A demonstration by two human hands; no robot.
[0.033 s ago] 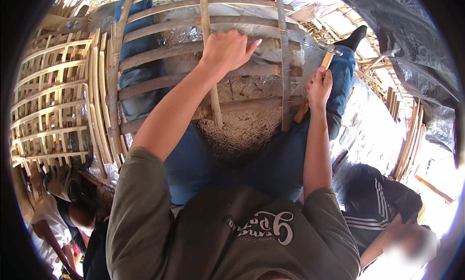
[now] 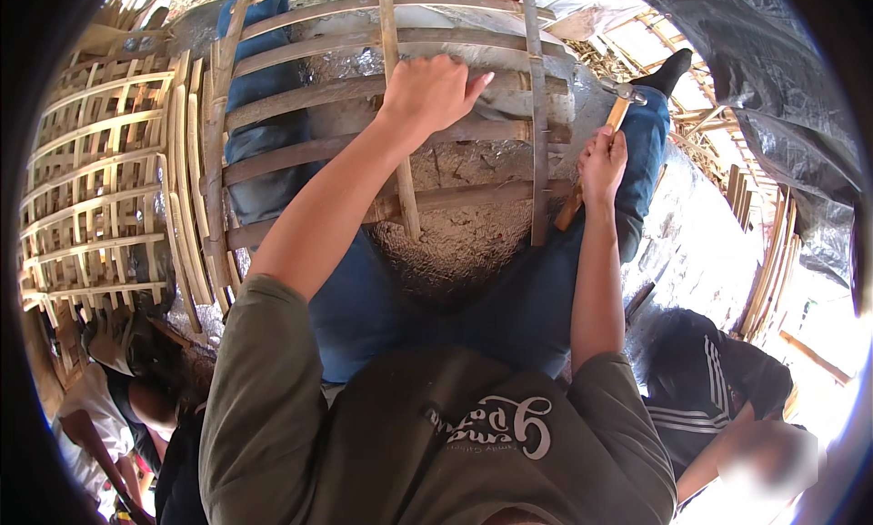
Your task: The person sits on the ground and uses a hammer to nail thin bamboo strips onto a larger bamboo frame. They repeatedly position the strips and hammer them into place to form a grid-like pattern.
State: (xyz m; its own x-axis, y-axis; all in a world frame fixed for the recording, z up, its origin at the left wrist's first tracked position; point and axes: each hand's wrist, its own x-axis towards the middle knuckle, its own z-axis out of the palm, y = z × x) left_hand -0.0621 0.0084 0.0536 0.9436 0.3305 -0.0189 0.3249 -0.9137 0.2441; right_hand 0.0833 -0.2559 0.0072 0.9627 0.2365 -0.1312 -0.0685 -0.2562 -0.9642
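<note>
A lattice of bamboo slats (image 2: 473, 196) lies across and between my legs, its curved crosspieces joined to long strips. My left hand (image 2: 426, 94) is closed over the middle strip (image 2: 406, 198), thumb pointing right. Its curled fingers are hidden, so what they grip cannot be made out. At the right, my right hand (image 2: 601, 169) is wrapped round the wooden handle of a hammer (image 2: 618, 114). The metal head points away from me, above my right lower leg, and the handle's end shows below my hand, beside the lattice's right strip (image 2: 537, 125).
Another pale bamboo lattice (image 2: 91, 193) and several loose strips (image 2: 194, 198) are at the left. Dark plastic sheeting (image 2: 773, 80) hangs at the right. One person (image 2: 714, 370) sits low at the right; another (image 2: 105, 411) is at the lower left.
</note>
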